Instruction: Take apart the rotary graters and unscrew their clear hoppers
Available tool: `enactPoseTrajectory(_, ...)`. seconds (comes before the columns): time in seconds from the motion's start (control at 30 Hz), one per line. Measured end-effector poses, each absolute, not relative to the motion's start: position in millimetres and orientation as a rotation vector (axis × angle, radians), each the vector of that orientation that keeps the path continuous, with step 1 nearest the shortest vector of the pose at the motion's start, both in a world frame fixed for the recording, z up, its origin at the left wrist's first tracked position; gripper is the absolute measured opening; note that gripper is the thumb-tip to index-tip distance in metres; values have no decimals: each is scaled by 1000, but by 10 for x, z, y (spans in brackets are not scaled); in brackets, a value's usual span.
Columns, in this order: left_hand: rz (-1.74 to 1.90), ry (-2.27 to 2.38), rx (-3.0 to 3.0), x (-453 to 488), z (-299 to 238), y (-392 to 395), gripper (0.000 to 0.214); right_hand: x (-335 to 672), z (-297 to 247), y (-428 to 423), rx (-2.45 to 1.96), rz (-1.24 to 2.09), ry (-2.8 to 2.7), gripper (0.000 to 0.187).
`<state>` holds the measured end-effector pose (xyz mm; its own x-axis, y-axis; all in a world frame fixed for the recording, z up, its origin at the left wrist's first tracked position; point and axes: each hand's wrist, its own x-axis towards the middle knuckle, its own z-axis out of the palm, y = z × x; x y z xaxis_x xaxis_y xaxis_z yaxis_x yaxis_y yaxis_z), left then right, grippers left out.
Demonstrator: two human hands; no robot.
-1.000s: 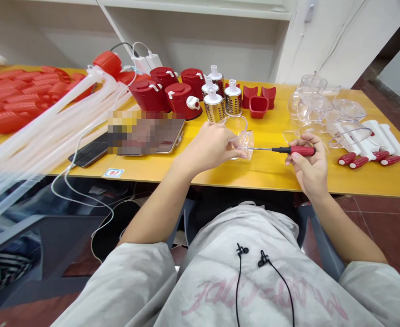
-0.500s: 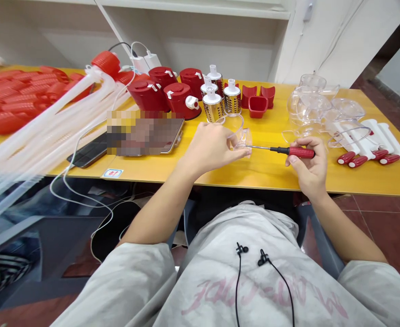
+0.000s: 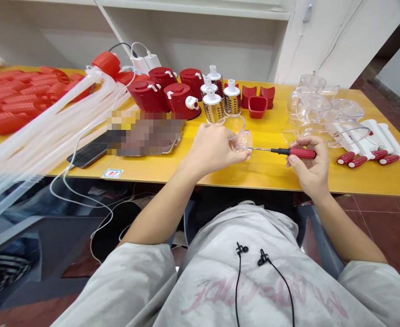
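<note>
My left hand [image 3: 217, 147] is closed around a clear plastic housing [image 3: 247, 137], whose round rim shows above the fingers; much of it is hidden by the hand. In my right hand [image 3: 311, 165] is a screwdriver [image 3: 300, 152] with a red and black handle, gripped between thumb and fingers. Its metal shaft points left, and the tip meets the clear housing beside my left thumb. Both hands are above the front part of the yellow table [image 3: 271, 177].
Red bases [image 3: 182, 97], metal grater drums [image 3: 213, 106] and red pushers [image 3: 257, 106] stand behind my hands. More clear housings [image 3: 314, 106] and white cranks with red knobs [image 3: 360, 141] lie right. Left are a phone [image 3: 89, 150], cables and orange-red plastic parts [image 3: 22, 93].
Very little differs. Both hands, with the housing and the screwdriver, have shifted a few pixels; the tip stays at the housing.
</note>
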<state>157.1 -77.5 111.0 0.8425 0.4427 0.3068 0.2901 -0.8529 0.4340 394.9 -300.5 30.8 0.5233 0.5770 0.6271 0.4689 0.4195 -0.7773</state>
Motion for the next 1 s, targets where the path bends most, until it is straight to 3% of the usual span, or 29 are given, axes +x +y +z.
enactPoseTrajectory(0.2, 610, 667, 2706, 1593, 1145, -840, 47, 3965, 322, -3014, -1225, 162, -1080, 41)
enactPoseTrajectory(0.37, 596, 686, 2745, 1595, 1157, -869, 46, 3959, 314, -2961, -1124, 129, -1101, 60)
enactPoseTrajectory(0.63, 602, 662, 2728, 1591, 1154, -836, 43, 3976, 333, -3028, -1239, 183, -1080, 45)
enactPoseTrajectory(0.8, 603, 659, 2696, 1590, 1143, -819, 42, 4002, 316, -2984, -1150, 282, -1082, 66)
enactPoseTrajectory(1.0, 606, 634, 2676, 1583, 1138, -801, 41, 3983, 394, -3060, -1297, 423, -1032, 60)
